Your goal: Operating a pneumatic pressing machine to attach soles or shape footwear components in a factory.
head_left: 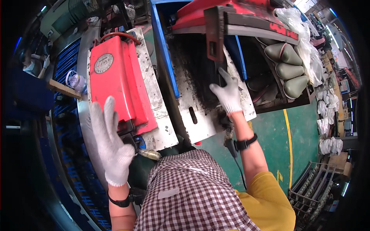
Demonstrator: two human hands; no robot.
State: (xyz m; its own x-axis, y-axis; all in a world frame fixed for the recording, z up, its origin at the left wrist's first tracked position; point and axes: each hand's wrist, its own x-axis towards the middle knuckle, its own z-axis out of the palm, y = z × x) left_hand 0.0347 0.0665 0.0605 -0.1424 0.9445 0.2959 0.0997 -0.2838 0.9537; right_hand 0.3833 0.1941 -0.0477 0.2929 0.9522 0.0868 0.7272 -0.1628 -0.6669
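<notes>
My left hand (111, 148), in a white knit glove, is held up with its fingers stretched out and nothing in it. It is beside the near left corner of a red machine cover (111, 77) with a round grey emblem. My right hand (228, 94), gloved the same way, has its thumb and fingers spread at the lower end of a dark upright bar (216, 38). Whether it touches the bar I cannot tell. The bar stands at the front of a raised red machine head (200, 15), above a worn metal plate (198, 125) with black smears.
Several grey-green, shoe-shaped forms (290, 72) lie on a rack at the right, below clear plastic sheeting (304, 42). A blue-slatted conveyor (67, 63) runs along the left. A metal cart (314, 188) stands at the lower right. At the far left, another person's gloved hand (46, 61) shows.
</notes>
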